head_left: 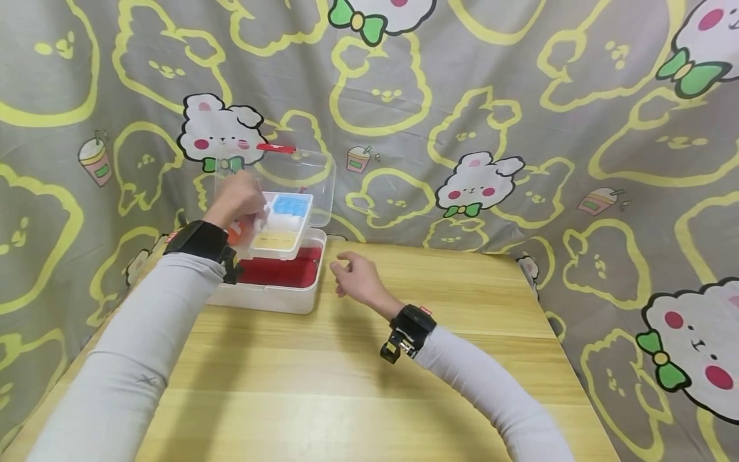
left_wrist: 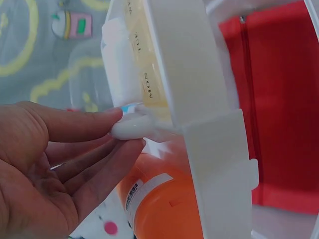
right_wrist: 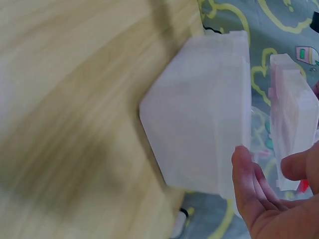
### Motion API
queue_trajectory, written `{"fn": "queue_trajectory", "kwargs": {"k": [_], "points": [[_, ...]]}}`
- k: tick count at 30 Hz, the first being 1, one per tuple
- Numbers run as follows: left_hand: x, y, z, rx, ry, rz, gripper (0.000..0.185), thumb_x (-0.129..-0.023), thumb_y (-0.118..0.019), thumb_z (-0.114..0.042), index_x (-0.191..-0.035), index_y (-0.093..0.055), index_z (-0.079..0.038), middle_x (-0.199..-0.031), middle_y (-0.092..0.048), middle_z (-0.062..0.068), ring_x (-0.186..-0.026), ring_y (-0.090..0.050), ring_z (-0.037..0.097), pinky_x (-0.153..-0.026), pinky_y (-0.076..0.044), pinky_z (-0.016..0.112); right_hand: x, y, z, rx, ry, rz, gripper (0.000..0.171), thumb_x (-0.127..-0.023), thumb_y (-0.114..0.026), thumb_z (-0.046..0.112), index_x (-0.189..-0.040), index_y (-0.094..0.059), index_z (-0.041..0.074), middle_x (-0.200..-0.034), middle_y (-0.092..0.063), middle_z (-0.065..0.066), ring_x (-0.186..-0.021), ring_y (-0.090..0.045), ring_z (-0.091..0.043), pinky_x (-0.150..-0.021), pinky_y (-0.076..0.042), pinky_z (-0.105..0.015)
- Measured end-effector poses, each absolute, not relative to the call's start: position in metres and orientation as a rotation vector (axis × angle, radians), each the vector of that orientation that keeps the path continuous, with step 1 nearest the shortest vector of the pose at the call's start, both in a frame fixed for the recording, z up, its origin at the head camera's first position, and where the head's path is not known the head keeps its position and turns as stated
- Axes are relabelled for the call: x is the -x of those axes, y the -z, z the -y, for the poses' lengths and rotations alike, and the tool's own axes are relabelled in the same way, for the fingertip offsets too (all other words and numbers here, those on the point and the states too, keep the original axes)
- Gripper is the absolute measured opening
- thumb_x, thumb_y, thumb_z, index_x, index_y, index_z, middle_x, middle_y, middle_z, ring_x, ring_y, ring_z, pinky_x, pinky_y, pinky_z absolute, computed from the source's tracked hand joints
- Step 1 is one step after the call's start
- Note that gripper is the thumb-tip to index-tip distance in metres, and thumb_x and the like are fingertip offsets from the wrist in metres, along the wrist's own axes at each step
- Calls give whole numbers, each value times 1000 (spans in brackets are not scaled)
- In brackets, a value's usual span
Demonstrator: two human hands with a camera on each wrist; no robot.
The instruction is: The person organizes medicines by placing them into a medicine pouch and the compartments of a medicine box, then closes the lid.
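Left hand (head_left: 238,200) is up at the left end of the tray (head_left: 281,226), thumb and fingers (left_wrist: 102,122) pinching a small white handle tab (left_wrist: 130,127) on the tray's edge. Tray is white and lifted, sitting above the box (head_left: 271,277), tilted a bit in the wrist view. Tray holds blue (head_left: 290,205), white and yellowish compartments; printed letters show on the yellowish strip (left_wrist: 147,84), too small to read surely. Under the tray, close to the left fingers, an orange bottle (left_wrist: 164,199) with a white label lies inside the box. Box is white, on the wooden table (head_left: 346,385) at its back left corner, red inside (head_left: 285,269), with a zip line visible on the red part in the left wrist view. Clear lid (head_left: 300,176) stands open behind it, red latch (head_left: 276,148) at its top edge.

Right hand (head_left: 356,277) is just right of the box's front corner, over the table, fingers loosely curled and relaxed, holding nothing. Cannot tell if it touches the box; right wrist view shows the fingertips (right_wrist: 244,164) very near the box wall (right_wrist: 199,114), blurred. Both arms wear pale sleeves (head_left: 144,359) and black wrist straps (head_left: 199,240). Grey cartoon-bunny cloth (head_left: 519,96) hangs behind and around the table.
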State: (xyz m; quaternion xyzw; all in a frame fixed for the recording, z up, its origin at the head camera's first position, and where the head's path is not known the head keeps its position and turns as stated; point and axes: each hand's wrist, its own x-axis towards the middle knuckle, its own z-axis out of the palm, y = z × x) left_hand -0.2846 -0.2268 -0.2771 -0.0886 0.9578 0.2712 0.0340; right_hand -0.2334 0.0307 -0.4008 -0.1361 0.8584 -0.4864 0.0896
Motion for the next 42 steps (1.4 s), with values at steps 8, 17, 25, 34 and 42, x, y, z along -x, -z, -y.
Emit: {"fn": "queue_trajectory", "kwargs": {"k": [8, 17, 25, 34, 42], "points": [[277, 289, 262, 399, -791, -2916, 23, -87, -70, -8, -97, -64, 13, -69, -65, 18, -61, -67, 28, -56, -54, 35, 229, 417, -8, 378, 1493, -2511, 58, -103, -59, 31, -150, -44, 0, -86, -72, -21, -71, -75, -33, -63, -62, -34], [272, 300, 280, 434, -735, -2841, 25, -86, -74, -11, -95, -68, 12, -65, -67, 15, -59, -67, 27, -55, -50, 31, 227, 425, 1, 399, 1477, -2478, 60, -102, -62, 28, -154, -41, 5, -92, -73, -27, -65, -73, -25, -66, -62, -38], [270, 308, 281, 527, -824, -2764, 30, -87, -76, -10, -104, -67, 12, -69, -67, 17, -63, -68, 28, -60, -56, 36, 227, 429, 2, 395, 1509, -2454, 63, -101, -62, 26, -155, -38, 5, -92, -72, -28, -80, -75, -41, -72, -62, -47], [272, 314, 279, 502, -805, -2798, 30, -87, -74, -10, -103, -67, 14, -67, -68, 18, -61, -71, 29, -57, -56, 34, 225, 430, 2, 393, 1544, -2411, 63, -101, -62, 24, -156, -36, 3, -95, -71, -31, -78, -75, -41, -76, -62, -52], [271, 311, 279, 502, -807, -2789, 30, -88, -74, -10, -104, -67, 14, -68, -68, 18, -62, -71, 29, -58, -57, 35, 226, 431, 2, 388, 1525, -2424, 64, -101, -62, 26, -156, -36, 4, -86, -73, -22, -81, -75, -42, -75, -63, -48]]}}
